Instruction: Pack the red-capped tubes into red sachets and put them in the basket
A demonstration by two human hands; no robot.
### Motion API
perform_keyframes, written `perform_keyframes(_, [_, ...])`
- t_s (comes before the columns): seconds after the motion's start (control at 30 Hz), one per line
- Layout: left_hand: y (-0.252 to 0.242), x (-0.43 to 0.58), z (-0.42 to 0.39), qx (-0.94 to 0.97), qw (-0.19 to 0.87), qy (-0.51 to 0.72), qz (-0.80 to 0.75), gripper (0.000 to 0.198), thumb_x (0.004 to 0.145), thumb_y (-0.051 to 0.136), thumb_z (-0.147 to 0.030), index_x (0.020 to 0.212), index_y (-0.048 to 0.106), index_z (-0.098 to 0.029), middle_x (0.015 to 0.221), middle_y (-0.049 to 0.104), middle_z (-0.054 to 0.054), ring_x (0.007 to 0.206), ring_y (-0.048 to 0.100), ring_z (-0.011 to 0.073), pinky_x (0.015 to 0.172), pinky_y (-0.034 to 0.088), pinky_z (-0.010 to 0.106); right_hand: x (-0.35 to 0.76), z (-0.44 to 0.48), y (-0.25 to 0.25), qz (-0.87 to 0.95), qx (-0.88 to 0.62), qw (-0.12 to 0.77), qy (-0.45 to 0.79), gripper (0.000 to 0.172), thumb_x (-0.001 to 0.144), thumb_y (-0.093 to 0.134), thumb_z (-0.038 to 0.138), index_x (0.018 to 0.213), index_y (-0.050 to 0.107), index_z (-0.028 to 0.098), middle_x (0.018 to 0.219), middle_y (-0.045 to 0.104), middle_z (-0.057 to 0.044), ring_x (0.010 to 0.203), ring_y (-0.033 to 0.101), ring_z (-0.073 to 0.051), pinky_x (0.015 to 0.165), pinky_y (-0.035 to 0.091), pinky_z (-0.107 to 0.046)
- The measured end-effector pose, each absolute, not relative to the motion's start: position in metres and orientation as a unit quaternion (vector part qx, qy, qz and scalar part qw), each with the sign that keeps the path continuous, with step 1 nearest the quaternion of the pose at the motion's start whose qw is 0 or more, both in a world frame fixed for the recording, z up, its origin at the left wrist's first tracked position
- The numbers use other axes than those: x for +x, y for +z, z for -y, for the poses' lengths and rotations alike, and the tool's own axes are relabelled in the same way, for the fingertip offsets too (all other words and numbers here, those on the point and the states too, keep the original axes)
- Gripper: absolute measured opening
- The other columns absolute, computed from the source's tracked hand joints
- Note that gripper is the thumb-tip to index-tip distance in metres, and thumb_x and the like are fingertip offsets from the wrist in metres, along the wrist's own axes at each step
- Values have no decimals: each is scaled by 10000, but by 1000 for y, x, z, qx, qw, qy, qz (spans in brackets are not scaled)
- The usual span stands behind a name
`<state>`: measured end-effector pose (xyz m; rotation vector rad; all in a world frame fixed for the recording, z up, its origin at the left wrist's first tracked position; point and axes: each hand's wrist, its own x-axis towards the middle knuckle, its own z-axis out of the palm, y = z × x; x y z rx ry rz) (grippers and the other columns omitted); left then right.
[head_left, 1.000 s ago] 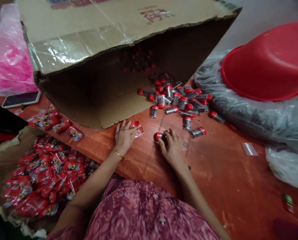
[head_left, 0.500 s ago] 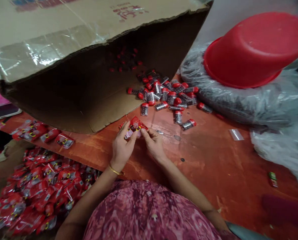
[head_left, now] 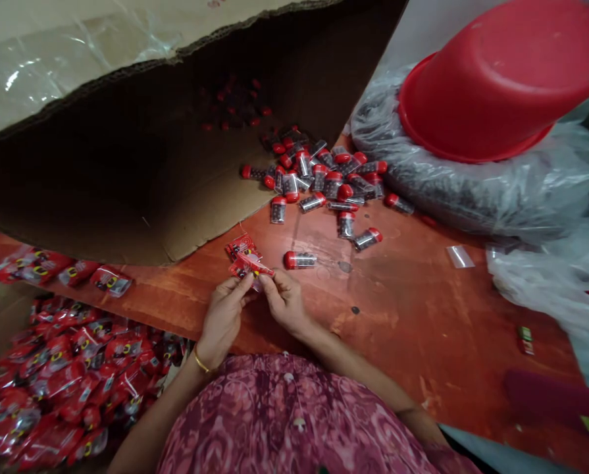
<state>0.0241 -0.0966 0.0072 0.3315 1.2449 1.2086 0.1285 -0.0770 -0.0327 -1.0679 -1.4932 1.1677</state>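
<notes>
Between the fingertips of both hands is a small red printed packet (head_left: 257,264) with a yellow and black figure on it and a clear part below. My left hand (head_left: 224,315), with a gold bangle at the wrist, pinches its left side. On the right edge, my right hand (head_left: 284,299) is closed with thumb and fingers together. Just beyond lie more red printed packets (head_left: 239,246), partly covered by the held one. A small clear bottle with a red cap and dark contents (head_left: 300,261) lies on its side to the right of my hands.
Several similar red-capped bottles (head_left: 318,174) spill from a tipped cardboard box (head_left: 215,217) onto the reddish table (head_left: 373,342). Filled red packets (head_left: 77,368) are heaped at lower left. An upturned red tub (head_left: 482,92) rests on a plastic-wrapped bundle (head_left: 452,197).
The view has shifted slightly. Both hands have moved down and left, toward my body, with the packet tilted flatter. The lone bottle, mostly hidden before, and the packets beyond now show.
</notes>
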Motion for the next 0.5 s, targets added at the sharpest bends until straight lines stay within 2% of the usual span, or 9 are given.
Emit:
perform_keyframes(0.07, [8,26,91,143,625,541,-545,362,465,839,-424,627,669,-148,640,683,20,612,609,124,611,485,231,138,72,-30,637,-443,440,451,391,924,359,432,635,505,213,586,488,14,565,451,-130,563,378,-265])
perform_keyframes(0.13, [9,25,85,132,623,546,-545,352,465,842,-406,614,662,-143,614,670,10,574,583,102,585,464,213,159,62,-27,697,-459,399,379,401,938,307,424,719,566,211,694,586,-27,680,520,-163,682,419,-310])
perform_keyframes(0.2, [9,23,80,116,616,549,-553,345,471,841,-390,623,655,-142,609,660,-2,544,561,81,551,439,195,187,49,-24,758,-488,339,269,334,915,370,422,941,613,193,956,655,-93,910,552,-226,859,394,-396])
perform_keyframes(0.23, [9,21,78,108,615,547,-557,347,470,843,-384,633,653,-144,612,656,-7,534,554,76,535,429,189,200,43,-24,782,-502,299,219,353,875,453,443,1059,596,178,1098,634,-123,1014,531,-265,905,371,-431])
perform_keyframes(0.3, [8,19,75,95,619,541,-561,359,463,846,-374,660,651,-147,616,652,-11,528,553,75,517,420,185,223,32,-28,820,-502,223,157,491,811,554,455,1191,547,144,1233,583,-160,1112,486,-322,941,345,-478])
perform_keyframes(0.4, [7,20,71,80,638,530,-554,363,474,845,-361,690,644,-150,636,660,-4,550,578,88,517,427,188,237,25,-38,853,-484,150,129,398,861,511,370,1187,564,147,1203,618,-149,1059,522,-308,920,367,-468])
perform_keyframes(0.5, [7,22,69,71,647,524,-549,350,507,834,-358,710,637,-153,665,671,2,580,602,100,528,441,193,232,29,-41,851,-473,179,142,308,911,417,311,1075,614,141,998,686,-142,871,587,-251,820,426,-405])
